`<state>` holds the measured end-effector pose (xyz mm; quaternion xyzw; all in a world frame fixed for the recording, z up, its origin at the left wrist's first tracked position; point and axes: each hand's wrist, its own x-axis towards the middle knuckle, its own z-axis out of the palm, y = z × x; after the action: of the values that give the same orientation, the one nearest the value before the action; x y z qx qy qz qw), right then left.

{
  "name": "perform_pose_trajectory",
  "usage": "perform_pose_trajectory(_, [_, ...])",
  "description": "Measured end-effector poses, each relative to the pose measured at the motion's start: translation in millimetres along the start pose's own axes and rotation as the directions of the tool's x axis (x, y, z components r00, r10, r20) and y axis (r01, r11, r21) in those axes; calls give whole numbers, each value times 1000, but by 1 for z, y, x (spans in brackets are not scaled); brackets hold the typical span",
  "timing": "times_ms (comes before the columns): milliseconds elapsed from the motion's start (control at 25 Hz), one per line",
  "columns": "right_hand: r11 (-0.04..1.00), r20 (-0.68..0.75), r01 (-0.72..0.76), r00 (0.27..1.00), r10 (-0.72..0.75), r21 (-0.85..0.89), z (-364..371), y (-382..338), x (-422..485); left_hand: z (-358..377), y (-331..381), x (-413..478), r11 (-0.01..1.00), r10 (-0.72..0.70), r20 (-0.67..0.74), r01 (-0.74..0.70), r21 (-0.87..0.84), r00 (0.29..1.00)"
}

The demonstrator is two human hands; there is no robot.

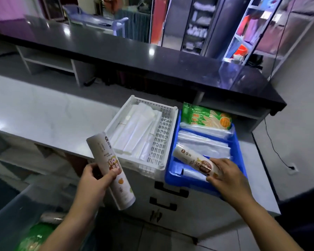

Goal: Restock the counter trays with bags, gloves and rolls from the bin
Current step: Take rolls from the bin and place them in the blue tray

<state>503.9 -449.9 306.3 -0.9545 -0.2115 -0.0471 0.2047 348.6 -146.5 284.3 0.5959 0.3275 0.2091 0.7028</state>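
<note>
Left grip is closed around a printed roll, held tilted over the near edge of the worktop. Right grip clasps a second roll lying in the blue tray with clear bags and a green glove pack. White tray, left, holds folded white bags.

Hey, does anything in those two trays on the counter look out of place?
Only slightly: the green printed glove pack sticks up past the far rim of the blue plastic tray, instead of lying flat like the clear bags. Nothing looks spilled or damaged.
</note>
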Motion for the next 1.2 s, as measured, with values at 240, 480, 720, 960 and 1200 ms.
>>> perform_pose_trajectory(240, [969, 297, 194, 944, -142, -154, 4, 93, 55, 79, 1, 5, 998, 60, -83, -62, -30, 995])
perform_pose_trajectory(480, [937, 366, 316, 898, -243, -152, 19, 114, 71, 128, -7, 6, 997, 23, -152, -34, -65, 988])
perform_pose_trajectory(720, [964, 324, 264, 909, -262, 39, 10, 103, 74, 161, 2, 19, 1000, 18, -34, -18, -9, 999])
perform_pose_trajectory(960, [865, 249, 118, 931, -268, 488, 3, 38, 73, 222, 6, 25, 989, 82, 212, -106, 101, 974])
perform_pose_trajectory(1200, [861, 98, -18, 994, -37, 508, 0, 49, 68, 243, 7, 33, 941, 28, 494, -190, 281, 869])
